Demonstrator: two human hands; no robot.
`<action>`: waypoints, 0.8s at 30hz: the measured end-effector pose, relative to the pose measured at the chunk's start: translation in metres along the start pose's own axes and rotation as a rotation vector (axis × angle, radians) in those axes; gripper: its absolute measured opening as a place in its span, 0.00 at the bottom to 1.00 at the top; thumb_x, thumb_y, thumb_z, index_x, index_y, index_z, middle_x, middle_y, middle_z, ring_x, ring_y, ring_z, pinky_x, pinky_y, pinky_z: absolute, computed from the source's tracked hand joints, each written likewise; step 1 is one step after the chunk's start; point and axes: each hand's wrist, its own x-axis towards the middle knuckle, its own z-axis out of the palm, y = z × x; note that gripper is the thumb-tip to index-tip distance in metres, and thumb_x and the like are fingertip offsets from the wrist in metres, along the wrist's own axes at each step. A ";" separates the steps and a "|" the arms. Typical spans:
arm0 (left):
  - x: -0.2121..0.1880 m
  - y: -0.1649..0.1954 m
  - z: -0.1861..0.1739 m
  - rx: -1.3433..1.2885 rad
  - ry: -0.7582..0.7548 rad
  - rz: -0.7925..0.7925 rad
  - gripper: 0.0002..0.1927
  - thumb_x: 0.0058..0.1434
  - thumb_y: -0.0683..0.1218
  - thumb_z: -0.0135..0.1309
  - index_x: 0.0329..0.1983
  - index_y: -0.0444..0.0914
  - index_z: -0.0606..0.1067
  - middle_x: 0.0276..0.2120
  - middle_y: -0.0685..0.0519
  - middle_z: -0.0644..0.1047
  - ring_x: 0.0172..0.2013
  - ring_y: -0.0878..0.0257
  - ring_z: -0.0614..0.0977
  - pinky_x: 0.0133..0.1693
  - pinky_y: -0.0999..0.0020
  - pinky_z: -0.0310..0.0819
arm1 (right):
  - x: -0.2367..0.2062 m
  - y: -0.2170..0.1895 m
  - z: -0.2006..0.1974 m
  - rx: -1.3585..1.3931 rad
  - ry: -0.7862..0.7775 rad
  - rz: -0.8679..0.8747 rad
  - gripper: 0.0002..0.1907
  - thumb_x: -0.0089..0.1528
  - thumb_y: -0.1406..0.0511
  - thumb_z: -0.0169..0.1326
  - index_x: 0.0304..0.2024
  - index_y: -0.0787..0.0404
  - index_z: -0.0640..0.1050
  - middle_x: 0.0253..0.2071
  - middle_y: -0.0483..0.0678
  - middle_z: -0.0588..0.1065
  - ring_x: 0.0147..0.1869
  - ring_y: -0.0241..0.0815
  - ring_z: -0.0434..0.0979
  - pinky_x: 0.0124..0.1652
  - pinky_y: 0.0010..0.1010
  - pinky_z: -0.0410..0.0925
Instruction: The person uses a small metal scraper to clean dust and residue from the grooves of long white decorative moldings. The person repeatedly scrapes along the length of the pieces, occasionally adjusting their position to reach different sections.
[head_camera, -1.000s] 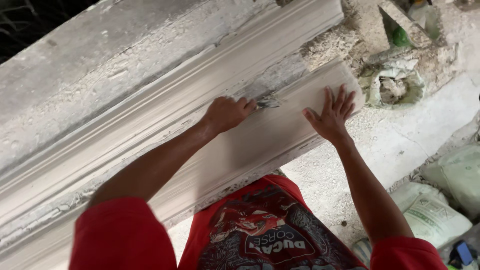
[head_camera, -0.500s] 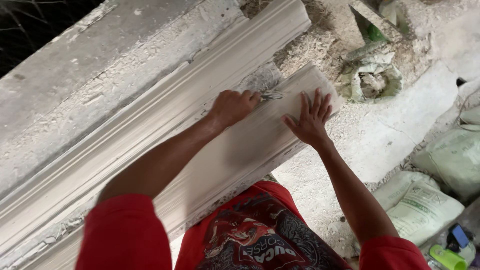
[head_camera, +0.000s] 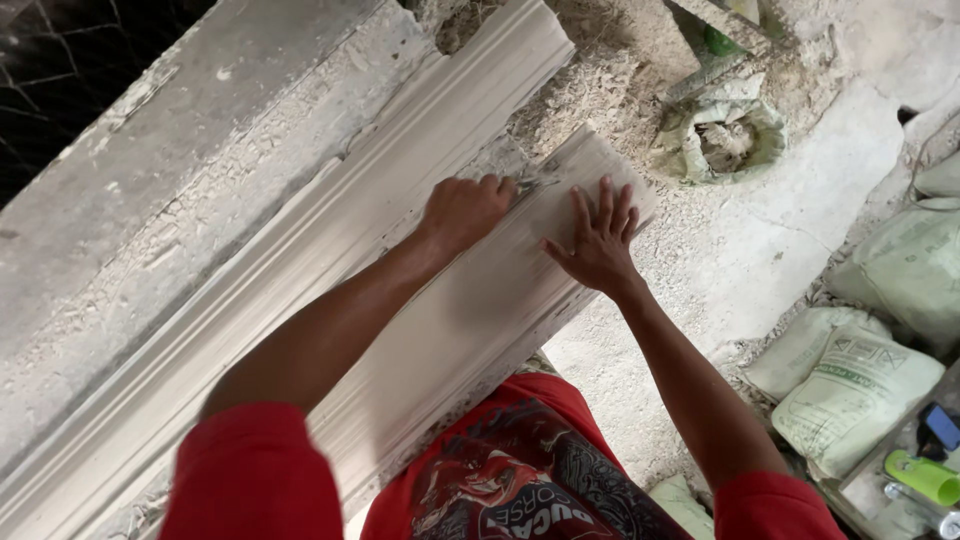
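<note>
Pressing down on a long white plaster moulding (head_camera: 470, 310), the right hand (head_camera: 598, 243) lies flat with its fingers spread wide, palm against the smooth face near the far end of the piece. The left hand (head_camera: 466, 207) is curled into a fist just beside it, closed around a small metal tool (head_camera: 532, 184) whose tip pokes out past the knuckles and touches the moulding's surface. What kind of tool it is cannot be told; only a thin grey end shows. The moulding runs slantwise from lower left to upper right, resting against a second, longer ridged moulding (head_camera: 330, 250) that lies alongside it on a rough grey slab (head_camera: 170, 180). Both forearms reach out from red sleeves (head_camera: 250, 480).

Beyond the far end of the piece, the dusty ground holds loose plaster crumbs and fibres (head_camera: 590, 90) and a crumpled open sack (head_camera: 725, 135). To the right, well apart from the hands, lie several pale filled bags (head_camera: 850, 385), and a green cylinder (head_camera: 920, 475) sits in the lower right corner.
</note>
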 end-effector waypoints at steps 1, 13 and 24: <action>-0.002 -0.001 -0.002 -0.005 0.007 0.018 0.16 0.62 0.44 0.55 0.52 0.35 0.75 0.33 0.46 0.81 0.21 0.59 0.84 0.17 0.64 0.77 | 0.000 -0.001 0.000 -0.013 0.003 -0.003 0.56 0.61 0.33 0.48 0.79 0.53 0.47 0.79 0.64 0.25 0.77 0.68 0.08 0.70 0.70 0.22; 0.032 0.004 0.003 0.070 0.049 0.005 0.10 0.64 0.44 0.53 0.46 0.36 0.77 0.29 0.49 0.82 0.20 0.61 0.84 0.17 0.66 0.77 | -0.001 -0.003 -0.001 0.027 -0.007 0.002 0.57 0.60 0.31 0.46 0.79 0.54 0.48 0.79 0.65 0.25 0.76 0.70 0.08 0.68 0.70 0.21; 0.101 0.024 -0.002 0.075 0.027 -0.053 0.06 0.68 0.45 0.53 0.39 0.39 0.78 0.28 0.49 0.82 0.25 0.60 0.85 0.23 0.65 0.79 | 0.004 -0.007 -0.007 0.009 -0.093 0.065 0.58 0.57 0.30 0.45 0.79 0.48 0.45 0.78 0.61 0.22 0.77 0.64 0.06 0.69 0.67 0.20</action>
